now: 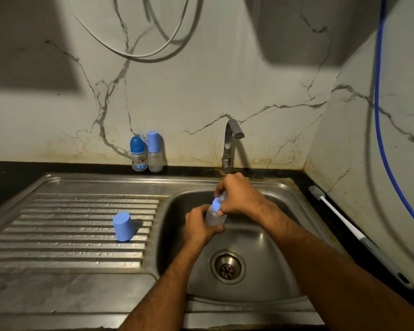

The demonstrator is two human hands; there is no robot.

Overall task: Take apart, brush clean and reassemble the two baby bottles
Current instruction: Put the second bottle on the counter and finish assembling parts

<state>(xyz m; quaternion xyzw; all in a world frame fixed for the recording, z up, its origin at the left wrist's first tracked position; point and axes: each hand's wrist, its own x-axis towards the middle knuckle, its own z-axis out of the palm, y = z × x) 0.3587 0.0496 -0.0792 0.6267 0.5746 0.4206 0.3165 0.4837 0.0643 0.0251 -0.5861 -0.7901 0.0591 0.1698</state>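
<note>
Both hands work over the sink: the left hand wraps the clear bottle at its base; the right hand curls round the blue collar; I'd brace the base firm and twist the collar only; the loose cap stands on the drainboard; two capped bottles wait at the wall.

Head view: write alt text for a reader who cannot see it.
Over a steel sink, the left hand grips a clear baby bottle while the right hand grips its blue collar. A blue cap stands on the draining board; two capped bottles stand by the wall.
</note>
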